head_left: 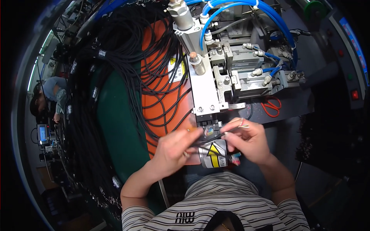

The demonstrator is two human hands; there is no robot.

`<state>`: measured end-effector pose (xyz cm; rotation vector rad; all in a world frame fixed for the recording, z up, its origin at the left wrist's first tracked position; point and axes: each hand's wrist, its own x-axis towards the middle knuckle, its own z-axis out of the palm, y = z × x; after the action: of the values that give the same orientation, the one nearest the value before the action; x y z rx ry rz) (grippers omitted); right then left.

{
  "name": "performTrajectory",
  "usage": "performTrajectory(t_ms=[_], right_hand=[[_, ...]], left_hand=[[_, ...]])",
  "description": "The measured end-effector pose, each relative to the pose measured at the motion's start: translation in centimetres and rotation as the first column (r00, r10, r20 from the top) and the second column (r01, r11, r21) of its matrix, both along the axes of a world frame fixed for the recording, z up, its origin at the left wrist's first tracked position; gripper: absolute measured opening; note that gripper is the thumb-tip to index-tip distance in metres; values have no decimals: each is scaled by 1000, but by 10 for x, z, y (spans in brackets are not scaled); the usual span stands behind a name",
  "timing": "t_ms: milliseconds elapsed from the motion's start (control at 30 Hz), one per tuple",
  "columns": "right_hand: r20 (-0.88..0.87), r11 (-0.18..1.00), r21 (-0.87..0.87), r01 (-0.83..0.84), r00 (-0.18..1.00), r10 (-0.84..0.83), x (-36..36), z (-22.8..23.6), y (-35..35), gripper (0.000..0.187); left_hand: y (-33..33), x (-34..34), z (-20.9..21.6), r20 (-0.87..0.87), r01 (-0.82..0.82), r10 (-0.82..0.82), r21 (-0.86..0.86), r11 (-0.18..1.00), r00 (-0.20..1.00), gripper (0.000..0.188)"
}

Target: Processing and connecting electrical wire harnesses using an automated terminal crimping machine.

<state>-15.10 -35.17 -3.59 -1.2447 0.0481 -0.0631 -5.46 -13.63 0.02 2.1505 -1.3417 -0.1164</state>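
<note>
My right hand (248,140) pinches a black cable (214,138) between thumb and fingers, just in front of a pneumatic fixture. Thin coloured wires (244,126) stick out by its fingertips, and another bunch of coloured wire ends (235,158) hangs below it. On the left, my left hand (175,148) is smeared by motion, its fingers curled beside the cable; whether it grips anything is unclear. Between the hands sits the small black-and-metal nest (210,131) of the fixture, with a blurred coloured bit over it. Below lies a silver label with a yellow arrow (214,154).
The metal fixture (206,86) with cylinders and blue air hoses (269,15) stands ahead. Red-handled scissors (272,107) lie to its right. A large heap of black cables (123,50) covers the orange board (154,100) and green mat (115,96). Another person (52,94) is at far left.
</note>
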Motion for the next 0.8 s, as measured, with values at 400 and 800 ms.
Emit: performTrajectory(t_ms=[400, 800], right_hand=[[-141, 982, 96, 160, 979, -146, 2, 7, 25, 22], [362, 782, -443, 439, 885, -292, 8, -9, 22, 25]], left_hand=[[-9, 0, 1, -6, 35, -35, 9, 999, 999, 59], [-31, 7, -11, -350, -22, -40, -170, 985, 936, 16]])
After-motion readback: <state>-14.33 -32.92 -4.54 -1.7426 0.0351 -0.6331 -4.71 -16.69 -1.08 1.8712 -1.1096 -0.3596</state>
